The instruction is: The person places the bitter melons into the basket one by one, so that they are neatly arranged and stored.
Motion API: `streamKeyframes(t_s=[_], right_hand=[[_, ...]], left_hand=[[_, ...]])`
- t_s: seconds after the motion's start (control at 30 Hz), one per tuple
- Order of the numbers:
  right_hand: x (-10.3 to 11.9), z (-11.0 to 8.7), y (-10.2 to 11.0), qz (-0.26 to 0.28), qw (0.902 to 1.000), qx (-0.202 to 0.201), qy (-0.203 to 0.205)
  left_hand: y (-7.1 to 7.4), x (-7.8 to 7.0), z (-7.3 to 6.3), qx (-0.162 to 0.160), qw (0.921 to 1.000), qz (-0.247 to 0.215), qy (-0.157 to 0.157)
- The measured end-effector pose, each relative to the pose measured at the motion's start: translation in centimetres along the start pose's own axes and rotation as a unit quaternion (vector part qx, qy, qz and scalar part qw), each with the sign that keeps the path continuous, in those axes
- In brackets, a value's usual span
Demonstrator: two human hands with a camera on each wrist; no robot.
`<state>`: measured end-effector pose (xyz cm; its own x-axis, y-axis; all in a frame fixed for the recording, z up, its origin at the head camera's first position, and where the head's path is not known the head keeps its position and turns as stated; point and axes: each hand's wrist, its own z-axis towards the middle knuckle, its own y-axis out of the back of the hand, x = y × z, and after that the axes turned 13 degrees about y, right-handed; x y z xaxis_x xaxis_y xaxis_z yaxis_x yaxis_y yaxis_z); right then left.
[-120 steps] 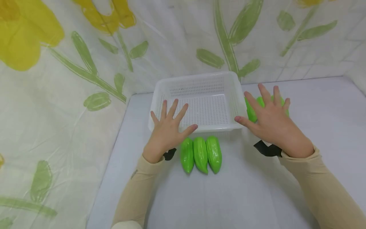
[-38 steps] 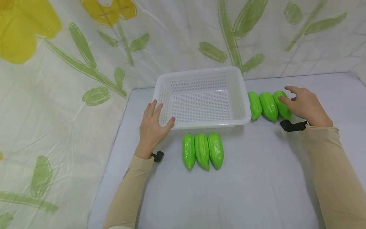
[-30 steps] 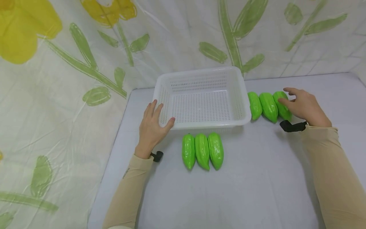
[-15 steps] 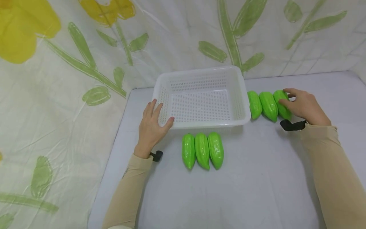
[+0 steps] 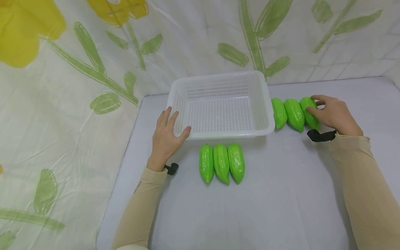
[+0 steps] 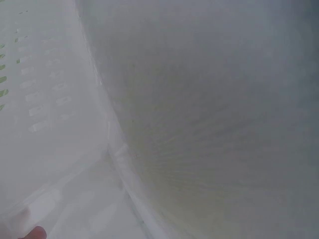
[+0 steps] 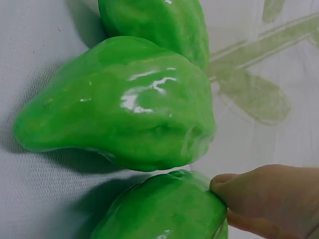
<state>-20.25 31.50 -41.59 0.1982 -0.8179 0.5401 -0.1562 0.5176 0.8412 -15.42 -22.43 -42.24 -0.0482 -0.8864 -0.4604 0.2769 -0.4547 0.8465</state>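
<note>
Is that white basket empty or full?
The basket is empty: its slotted floor shows bare, and all six green vegetables lie outside it.

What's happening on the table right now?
A person's right hand pinches the outermost green vegetable in the row of three to the right of the white basket. The left hand rests at the basket's near left corner. Another three green vegetables lie side by side in front of the basket. All six lie outside it, so none has gone in yet.
</note>
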Motion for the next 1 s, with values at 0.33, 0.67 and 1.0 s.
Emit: streamKeyframes(t_s=[0.33,0.67,1.0], right_hand=[[0.1,-0.4,1.0,0.02,0.9974,-0.069,0.0],[3.8,-0.5,2.8,0.06,0.9937,-0.095,-0.005],[9.3,1.5,4.7,0.072,0.9942,-0.078,0.018]], left_hand=[[0.0,-0.1,0.3,0.0,1.0,0.001,-0.005],[0.0,0.0,0.1,-0.005,0.9999,0.003,-0.01],[0.1,-0.1,0.1,0.002,1.0,0.006,-0.006]])
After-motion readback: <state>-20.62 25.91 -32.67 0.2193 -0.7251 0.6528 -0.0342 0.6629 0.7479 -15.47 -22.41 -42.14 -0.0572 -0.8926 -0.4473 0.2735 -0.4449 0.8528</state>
